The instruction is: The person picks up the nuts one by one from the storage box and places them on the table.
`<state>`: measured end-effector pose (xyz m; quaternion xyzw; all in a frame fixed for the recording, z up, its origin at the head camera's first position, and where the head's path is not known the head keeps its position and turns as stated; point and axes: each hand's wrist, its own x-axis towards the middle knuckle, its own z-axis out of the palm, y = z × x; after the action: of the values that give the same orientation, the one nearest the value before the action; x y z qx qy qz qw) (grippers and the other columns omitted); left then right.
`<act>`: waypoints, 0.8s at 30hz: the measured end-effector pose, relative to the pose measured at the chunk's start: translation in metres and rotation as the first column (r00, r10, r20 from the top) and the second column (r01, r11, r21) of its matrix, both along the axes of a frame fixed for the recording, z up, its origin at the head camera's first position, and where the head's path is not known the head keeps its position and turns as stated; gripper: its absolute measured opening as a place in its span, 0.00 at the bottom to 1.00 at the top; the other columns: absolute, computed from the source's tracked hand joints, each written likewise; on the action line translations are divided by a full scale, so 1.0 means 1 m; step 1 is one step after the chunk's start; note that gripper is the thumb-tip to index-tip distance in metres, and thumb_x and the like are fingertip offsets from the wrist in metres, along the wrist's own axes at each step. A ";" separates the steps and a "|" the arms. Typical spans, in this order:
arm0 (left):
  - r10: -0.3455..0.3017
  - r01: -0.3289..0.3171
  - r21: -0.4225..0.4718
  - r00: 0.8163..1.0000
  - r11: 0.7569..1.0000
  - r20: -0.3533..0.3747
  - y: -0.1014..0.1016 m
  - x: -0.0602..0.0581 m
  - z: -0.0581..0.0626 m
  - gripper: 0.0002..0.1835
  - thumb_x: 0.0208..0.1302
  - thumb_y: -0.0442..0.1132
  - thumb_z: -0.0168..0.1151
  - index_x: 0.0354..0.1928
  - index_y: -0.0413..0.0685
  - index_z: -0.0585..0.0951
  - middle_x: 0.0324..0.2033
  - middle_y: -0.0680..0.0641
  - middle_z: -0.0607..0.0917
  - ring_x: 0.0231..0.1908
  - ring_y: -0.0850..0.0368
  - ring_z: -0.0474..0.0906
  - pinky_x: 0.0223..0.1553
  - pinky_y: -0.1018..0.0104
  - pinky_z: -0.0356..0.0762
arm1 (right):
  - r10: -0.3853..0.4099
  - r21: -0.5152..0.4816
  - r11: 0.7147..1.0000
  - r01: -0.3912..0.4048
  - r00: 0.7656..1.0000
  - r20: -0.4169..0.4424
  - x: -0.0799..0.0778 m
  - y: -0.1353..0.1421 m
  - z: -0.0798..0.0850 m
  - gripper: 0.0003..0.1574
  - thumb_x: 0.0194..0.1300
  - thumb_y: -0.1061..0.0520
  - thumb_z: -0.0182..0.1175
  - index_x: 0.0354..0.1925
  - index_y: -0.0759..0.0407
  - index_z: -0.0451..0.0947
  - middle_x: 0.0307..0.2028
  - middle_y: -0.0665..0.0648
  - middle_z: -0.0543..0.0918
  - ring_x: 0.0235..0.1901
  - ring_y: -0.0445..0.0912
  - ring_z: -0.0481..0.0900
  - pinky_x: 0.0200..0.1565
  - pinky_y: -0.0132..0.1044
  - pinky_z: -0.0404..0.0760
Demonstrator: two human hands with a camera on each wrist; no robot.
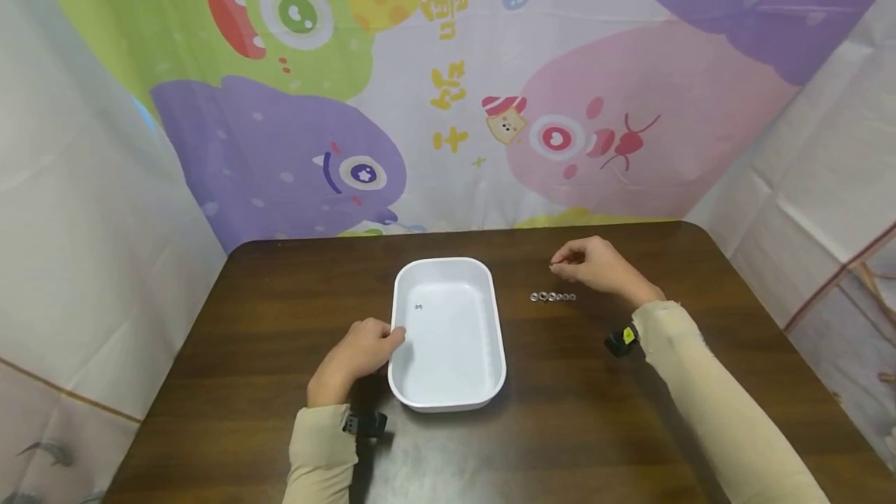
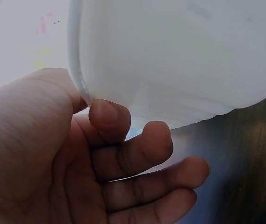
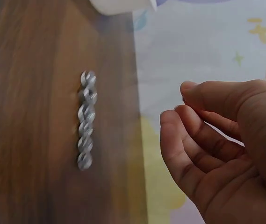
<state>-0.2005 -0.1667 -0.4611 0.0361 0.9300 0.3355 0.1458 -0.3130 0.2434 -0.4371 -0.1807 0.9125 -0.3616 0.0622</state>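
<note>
A white rectangular tray (image 1: 448,403) stands on the table with one small metal nut (image 1: 418,307) inside, near its left wall. My left hand (image 1: 360,352) grips the tray's left rim, thumb over the edge and fingers outside. In the left wrist view, those fingers curl beneath the tray wall (image 2: 170,56). To the tray's right lies a short row of several shiny metal nuts (image 1: 551,297). My right hand (image 1: 591,263) is just beyond that row, thumb and fingertips brought together around a tiny piece (image 3: 183,99), mostly hidden by the fingers.
The dark wooden table (image 1: 294,286) ends at a printed cartoon cloth (image 1: 455,177) behind it. Pale cloth hangs at both sides. Black wrist cameras (image 1: 367,424) are strapped on both wrists, close above the tabletop.
</note>
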 end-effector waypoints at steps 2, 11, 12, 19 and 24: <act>-0.002 0.002 0.003 1.000 1.000 -0.004 0.000 0.000 0.000 0.22 0.73 0.47 0.51 0.21 0.45 0.79 0.15 0.50 0.77 0.19 0.57 0.72 0.24 0.65 0.68 | -0.015 0.004 1.000 0.015 1.000 0.009 0.001 0.007 -0.004 0.09 0.68 0.55 0.68 0.43 0.59 0.86 0.36 0.58 0.88 0.32 0.47 0.83 0.35 0.38 0.81; -0.003 0.003 0.001 1.000 1.000 -0.013 -0.001 0.000 -0.001 0.22 0.74 0.47 0.51 0.21 0.45 0.79 0.15 0.49 0.77 0.19 0.57 0.72 0.24 0.64 0.68 | -0.047 -0.061 0.997 0.052 0.995 0.086 0.002 0.028 -0.025 0.12 0.70 0.55 0.66 0.45 0.64 0.86 0.37 0.63 0.89 0.35 0.54 0.87 0.38 0.40 0.84; -0.003 0.003 0.002 1.000 1.000 -0.013 -0.001 0.000 -0.001 0.22 0.74 0.47 0.51 0.21 0.45 0.79 0.15 0.49 0.77 0.19 0.56 0.71 0.24 0.64 0.68 | -0.051 -0.059 0.997 0.057 0.995 0.089 0.002 0.030 -0.027 0.13 0.70 0.55 0.66 0.45 0.64 0.86 0.37 0.63 0.89 0.35 0.53 0.87 0.37 0.39 0.84; 0.001 -0.001 0.005 1.000 1.000 -0.006 -0.001 0.001 -0.002 0.22 0.74 0.47 0.51 0.22 0.44 0.80 0.16 0.49 0.77 0.20 0.57 0.71 0.25 0.64 0.68 | -0.050 -0.052 0.997 0.057 0.990 0.133 0.006 0.041 -0.042 0.13 0.70 0.57 0.66 0.46 0.67 0.85 0.38 0.63 0.88 0.34 0.50 0.87 0.38 0.38 0.86; 0.007 -0.007 0.008 1.000 1.000 0.005 -0.001 0.001 -0.001 0.22 0.74 0.47 0.50 0.24 0.43 0.81 0.16 0.49 0.77 0.20 0.57 0.71 0.25 0.64 0.67 | -0.060 -0.043 0.997 0.068 0.985 0.165 0.010 0.043 -0.047 0.12 0.70 0.59 0.65 0.46 0.68 0.84 0.38 0.63 0.87 0.34 0.49 0.87 0.38 0.40 0.86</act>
<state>-0.1995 -0.1677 -0.4616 0.0328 0.9284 0.3398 0.1469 -0.3026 0.2869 -0.4840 -0.1225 0.9006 -0.3991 0.1206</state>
